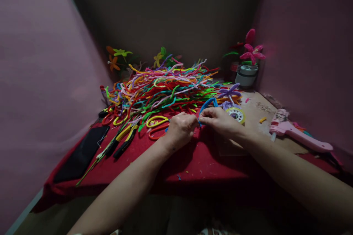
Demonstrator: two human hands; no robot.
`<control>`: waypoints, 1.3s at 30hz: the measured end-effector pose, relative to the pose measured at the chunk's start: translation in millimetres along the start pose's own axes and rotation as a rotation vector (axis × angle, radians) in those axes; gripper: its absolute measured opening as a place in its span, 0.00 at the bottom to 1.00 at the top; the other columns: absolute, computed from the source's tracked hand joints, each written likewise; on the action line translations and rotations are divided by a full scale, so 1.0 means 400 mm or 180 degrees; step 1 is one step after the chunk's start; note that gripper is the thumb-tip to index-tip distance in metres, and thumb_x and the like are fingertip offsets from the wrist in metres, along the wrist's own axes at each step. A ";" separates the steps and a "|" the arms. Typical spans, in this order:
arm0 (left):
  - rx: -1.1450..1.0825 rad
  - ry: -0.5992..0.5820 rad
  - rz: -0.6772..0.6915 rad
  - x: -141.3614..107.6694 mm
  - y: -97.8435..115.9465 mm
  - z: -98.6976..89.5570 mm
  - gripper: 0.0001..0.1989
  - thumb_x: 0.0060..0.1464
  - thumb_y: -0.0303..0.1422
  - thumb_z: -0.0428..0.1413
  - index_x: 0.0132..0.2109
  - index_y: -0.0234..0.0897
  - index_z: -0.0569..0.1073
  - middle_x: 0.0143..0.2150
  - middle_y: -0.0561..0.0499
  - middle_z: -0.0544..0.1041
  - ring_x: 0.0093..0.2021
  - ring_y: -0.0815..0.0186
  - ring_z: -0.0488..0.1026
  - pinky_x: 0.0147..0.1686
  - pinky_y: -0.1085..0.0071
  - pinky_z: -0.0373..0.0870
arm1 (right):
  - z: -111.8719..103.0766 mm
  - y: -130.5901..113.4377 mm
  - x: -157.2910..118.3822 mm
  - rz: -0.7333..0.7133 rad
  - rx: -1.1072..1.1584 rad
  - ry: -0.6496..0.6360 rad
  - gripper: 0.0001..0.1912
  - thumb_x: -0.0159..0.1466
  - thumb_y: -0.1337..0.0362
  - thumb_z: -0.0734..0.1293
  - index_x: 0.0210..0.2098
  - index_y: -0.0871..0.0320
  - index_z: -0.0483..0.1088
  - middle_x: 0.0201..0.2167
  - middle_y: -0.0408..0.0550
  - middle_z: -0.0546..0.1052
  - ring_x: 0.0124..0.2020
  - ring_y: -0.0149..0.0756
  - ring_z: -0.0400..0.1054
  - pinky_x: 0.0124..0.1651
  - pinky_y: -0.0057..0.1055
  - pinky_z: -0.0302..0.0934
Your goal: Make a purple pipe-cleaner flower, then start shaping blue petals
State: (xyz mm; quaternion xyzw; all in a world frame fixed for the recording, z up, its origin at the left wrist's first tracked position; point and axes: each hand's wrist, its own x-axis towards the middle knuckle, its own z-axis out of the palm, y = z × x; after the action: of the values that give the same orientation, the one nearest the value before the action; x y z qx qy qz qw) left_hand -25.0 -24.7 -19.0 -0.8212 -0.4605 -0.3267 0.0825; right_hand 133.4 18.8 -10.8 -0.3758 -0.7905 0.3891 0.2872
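Between my hands, above the red cloth, is a blue pipe cleaner (207, 103) bent into a loop. My right hand (217, 119) pinches it near its lower end with thumb and forefinger. Close beside it, my left hand (181, 127) is closed with the fingers curled; it seems to grip the same blue piece, whose blue also shows at its wrist side. Scissors with yellow and red handles (156, 122) lie just left of my left hand. Behind my right hand stand a purple pipe-cleaner flower (229, 91) and a yellow tape roll (236, 115).
A large heap of coloured pipe cleaners (168, 88) fills the table's back. Pliers (126, 140) and a black phone-like slab (82, 153) lie left. A pink glue gun (299, 134) rests on the board at right. A potted pink flower (252, 53) stands behind; walls flank both sides.
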 end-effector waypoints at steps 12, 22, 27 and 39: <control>0.0489 0.0257 0.1120 0.002 -0.004 -0.006 0.13 0.55 0.23 0.43 0.26 0.34 0.68 0.19 0.52 0.68 0.24 0.71 0.64 0.34 0.72 0.64 | -0.004 -0.006 -0.003 0.1591 0.2829 -0.0828 0.04 0.47 0.74 0.61 0.17 0.63 0.64 0.12 0.43 0.66 0.13 0.26 0.57 0.18 0.25 0.49; 0.0246 0.0352 0.0937 0.007 -0.018 -0.003 0.10 0.55 0.24 0.47 0.27 0.35 0.68 0.20 0.55 0.69 0.24 0.72 0.65 0.35 0.73 0.63 | -0.004 -0.011 -0.015 0.1145 0.2565 -0.0368 0.02 0.49 0.73 0.64 0.20 0.64 0.65 0.14 0.45 0.70 0.13 0.25 0.58 0.17 0.23 0.51; 0.0053 0.0408 0.0853 0.010 -0.018 -0.005 0.09 0.54 0.25 0.48 0.27 0.35 0.68 0.20 0.55 0.70 0.23 0.72 0.64 0.34 0.73 0.63 | 0.002 -0.030 -0.028 0.0946 0.2338 -0.0089 0.03 0.51 0.70 0.64 0.27 0.60 0.65 0.15 0.41 0.69 0.13 0.25 0.58 0.17 0.22 0.49; -0.0254 0.0075 0.0068 0.011 -0.008 -0.022 0.08 0.51 0.27 0.52 0.25 0.36 0.70 0.21 0.55 0.72 0.26 0.70 0.66 0.29 0.76 0.63 | 0.007 -0.021 -0.038 -0.0520 -0.0530 0.0514 0.10 0.58 0.65 0.62 0.24 0.60 0.72 0.21 0.44 0.72 0.24 0.29 0.62 0.28 0.26 0.53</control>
State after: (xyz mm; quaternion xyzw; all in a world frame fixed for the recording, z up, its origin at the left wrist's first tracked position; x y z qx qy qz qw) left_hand -30.1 -23.5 -9.9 -0.8249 -0.4372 -0.3535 0.0586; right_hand 136.7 1.7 -7.8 -0.3628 -0.8223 0.2660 0.3483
